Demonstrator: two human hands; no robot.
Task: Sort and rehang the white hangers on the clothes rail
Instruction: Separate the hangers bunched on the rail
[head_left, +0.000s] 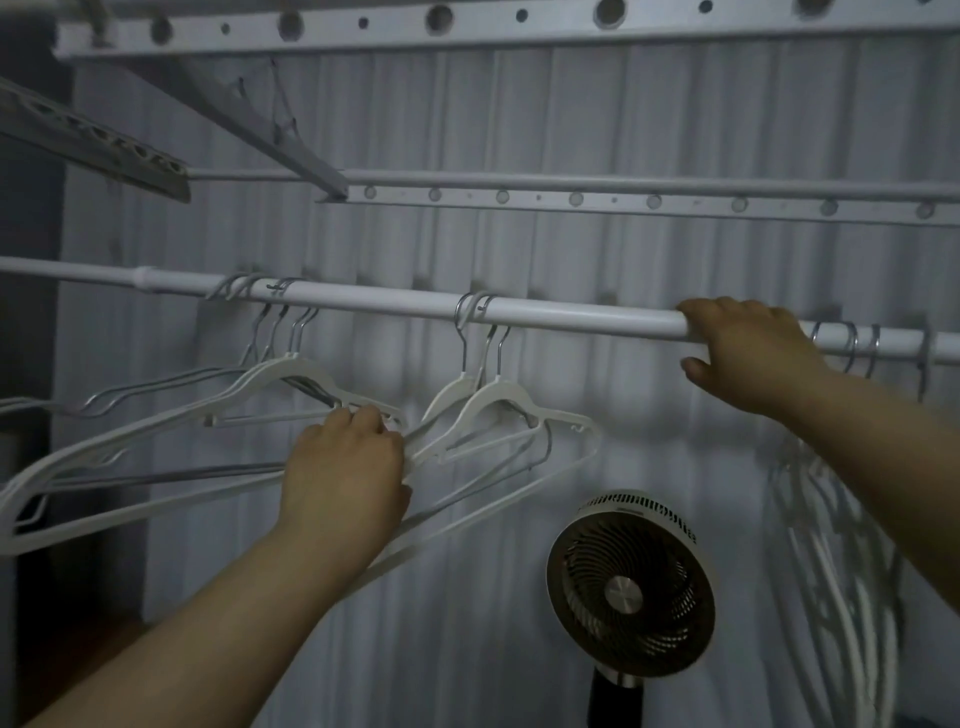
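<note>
Hangers fill the middle of my view, dangling from a white clothes rail (571, 317) that crosses the frame. My left hand (345, 467), at centre, has its fingers closed on the shoulder ends of the left bunch of white hangers (280, 371). Just right of it hangs a second bunch (498, 400). My right hand (753, 348), at middle right, curls over the rail with the thumb underneath. More hangers (841, 519) hang blurred at far right, beside a round fan (631, 584) at lower centre.
</note>
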